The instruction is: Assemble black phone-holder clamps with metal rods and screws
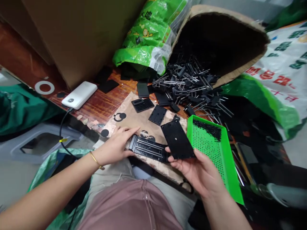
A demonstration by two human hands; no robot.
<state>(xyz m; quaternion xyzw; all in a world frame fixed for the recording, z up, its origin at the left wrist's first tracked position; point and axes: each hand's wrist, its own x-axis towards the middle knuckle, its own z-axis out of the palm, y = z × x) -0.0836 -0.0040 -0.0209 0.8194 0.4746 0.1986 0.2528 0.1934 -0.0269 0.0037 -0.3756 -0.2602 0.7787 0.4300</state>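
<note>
My left hand (117, 144) grips the left end of a black plastic part with metal rods (150, 149) between thumb and fingers. That part lies near the front edge of the work surface, its slim rods running lengthwise. In my right hand (203, 174) is a flat black plastic plate (176, 139), tilted and pinched at its lower edge. The plate overlaps the right end of the rodded part; whether they touch I cannot tell. Beyond my hands lie a slotted black plate (142, 104) and a smaller black plate (157, 115) on brown cardboard (127, 110).
A green perforated tray (230, 163) with small black pieces stands at right. Behind it, rodded black parts (189, 83) spill from a cardboard container (240, 12). A green bag (148, 35) lies at the back. On the left, a white power bank (80, 95) trails a cable.
</note>
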